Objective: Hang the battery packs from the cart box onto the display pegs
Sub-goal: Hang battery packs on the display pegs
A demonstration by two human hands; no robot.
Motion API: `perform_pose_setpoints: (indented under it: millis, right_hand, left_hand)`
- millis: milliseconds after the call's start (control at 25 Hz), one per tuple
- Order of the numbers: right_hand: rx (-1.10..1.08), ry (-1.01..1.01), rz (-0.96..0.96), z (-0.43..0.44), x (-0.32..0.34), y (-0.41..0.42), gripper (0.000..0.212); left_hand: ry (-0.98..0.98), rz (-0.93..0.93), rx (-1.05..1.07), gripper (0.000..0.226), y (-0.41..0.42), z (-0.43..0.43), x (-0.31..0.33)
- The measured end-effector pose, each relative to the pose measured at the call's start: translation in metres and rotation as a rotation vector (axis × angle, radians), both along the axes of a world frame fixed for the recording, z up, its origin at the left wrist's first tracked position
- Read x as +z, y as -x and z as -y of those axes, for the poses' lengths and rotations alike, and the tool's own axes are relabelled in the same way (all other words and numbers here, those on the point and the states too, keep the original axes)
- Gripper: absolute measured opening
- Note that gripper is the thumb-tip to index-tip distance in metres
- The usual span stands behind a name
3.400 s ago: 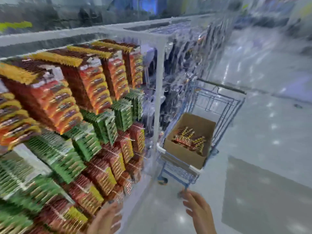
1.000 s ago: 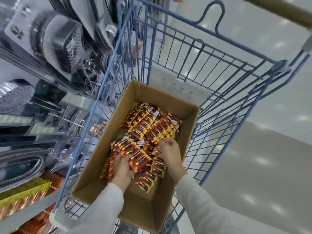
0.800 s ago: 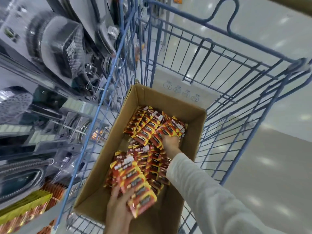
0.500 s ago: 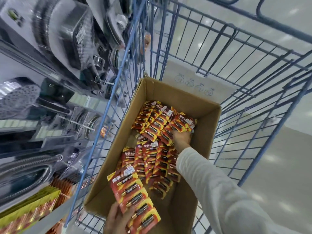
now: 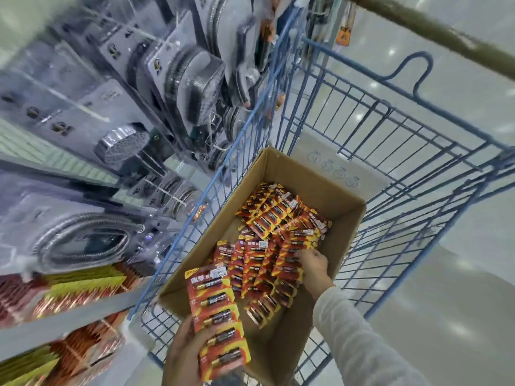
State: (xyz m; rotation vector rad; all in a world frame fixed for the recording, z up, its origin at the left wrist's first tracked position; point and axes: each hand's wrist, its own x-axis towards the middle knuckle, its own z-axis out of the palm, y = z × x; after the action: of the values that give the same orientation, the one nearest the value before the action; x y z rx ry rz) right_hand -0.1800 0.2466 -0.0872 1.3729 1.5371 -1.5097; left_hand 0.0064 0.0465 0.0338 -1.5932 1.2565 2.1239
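My left hand [image 5: 182,358] gripped a fanned stack of battery packs [image 5: 216,310], its long axis pointing away from me, over the near corner of the box [image 5: 347,218]. Farther right, inside the box, my right hand [image 5: 316,268] curled its fingers onto the loose packs [image 5: 259,263] just to their left.

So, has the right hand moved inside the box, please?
Yes, the right hand has come back from the far end of the box onto the nearer packs.
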Motion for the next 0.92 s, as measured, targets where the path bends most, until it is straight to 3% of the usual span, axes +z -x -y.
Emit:
perform_pose_setpoints:
  millis: [200,480,800,920]
  right_hand:
    - [0.194,0.265,-0.152,0.002,0.122,-0.061,0.032]
    - [0.570,0.518,-0.369,0.030,0.258,-0.131,0.029]
    - [0.851,0.705,-0.551,0.117,0.347,-0.255,0.035]
    - [0.897,0.748,-0.549,0.155,0.359,-0.328,0.041]
  left_hand:
    - [-0.024,-0.165,0.193,0.035,-0.028,-0.009,0.060]
    - [0.050,-0.419,0.386,0.055,-0.086,0.008,0.135]
    - [0.213,-0.647,0.612,0.067,-0.268,0.057,0.210]
    - [0.280,-0.674,0.723,0.041,-0.360,0.071,0.234]
